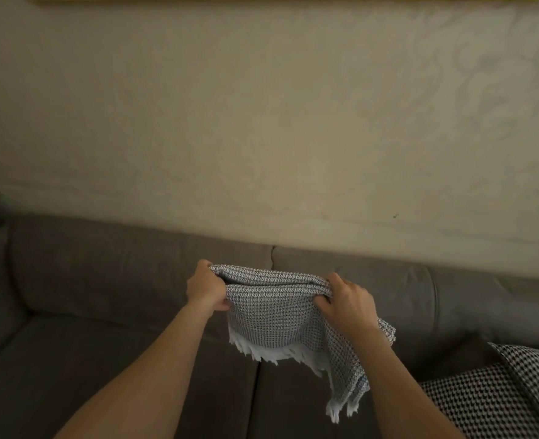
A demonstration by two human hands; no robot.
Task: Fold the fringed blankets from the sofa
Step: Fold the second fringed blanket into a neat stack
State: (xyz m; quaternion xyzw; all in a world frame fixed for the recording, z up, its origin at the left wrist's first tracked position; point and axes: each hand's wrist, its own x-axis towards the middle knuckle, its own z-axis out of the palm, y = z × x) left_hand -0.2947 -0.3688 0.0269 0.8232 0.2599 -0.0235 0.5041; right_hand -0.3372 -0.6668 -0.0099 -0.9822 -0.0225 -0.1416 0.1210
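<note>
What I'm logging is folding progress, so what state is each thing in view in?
fringed blanket: partly folded in layers, held in the air above the sofa, fringe hanging down.
left hand: grips the blanket's top left corner.
right hand: grips its top right corner.
sofa: grey, seat beneath the blanket.
houndstooth fabric: lying on the sofa at right, untouched.

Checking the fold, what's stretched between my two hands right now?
In the head view, the folded top edge of the grey fringed blanket spans from the left hand to the right hand; both grip it above the sofa.
</note>
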